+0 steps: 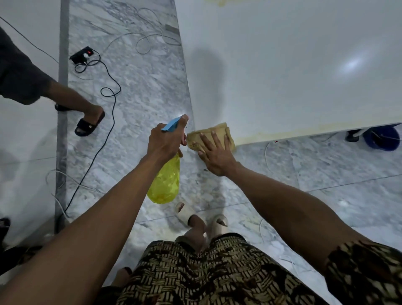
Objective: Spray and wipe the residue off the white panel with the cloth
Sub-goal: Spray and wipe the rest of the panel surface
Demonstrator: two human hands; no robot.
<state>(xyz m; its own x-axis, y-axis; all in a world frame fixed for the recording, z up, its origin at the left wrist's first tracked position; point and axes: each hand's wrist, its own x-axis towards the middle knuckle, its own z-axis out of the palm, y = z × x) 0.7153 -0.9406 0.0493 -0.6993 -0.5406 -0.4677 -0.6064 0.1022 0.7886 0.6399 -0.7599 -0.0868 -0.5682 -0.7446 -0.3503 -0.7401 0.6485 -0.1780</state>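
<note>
Yellowish residue (282,130) runs in a band along the near edge of the white panel (293,65), w/ the tan cloth (214,130) sitting right on the panel's near-left corner, partly hanging past the edge. Right hand (214,152) lies flat on the cloth, fingers (214,136) straight and slightly spread, pressing it down, not pinching. Left hand (166,141) grips the spray bottle (165,180) by the neck, fingers curled round it; one finger reaches up by the blue nozzle (171,124), which points toward the corner just beside the cloth. Can't tell if the trigger is squeezed.

Step in hand looks like wiping the corner w/ spray at the ready. To do it well, probably: wet the residue band ahead of the cloth, not the cloth's back; keep the palm flat so pressure spreads evenly; pull strokes along the edge to the right where the yellow stain carries on, rather than scrubbing on one spot. Refold to a clean face once the cloth loads up. More residue shows at the far top edge (219,2), so the job seems early on.

Watch the overspray: a power strip (81,55) and black cable (104,130) lie on the marble floor (141,87) to the left, well apart but on the nozzle's side. Another person's sandalled foot (89,123) stands near there too. A blue bucket (381,138) sits under the panel's right end.
</note>
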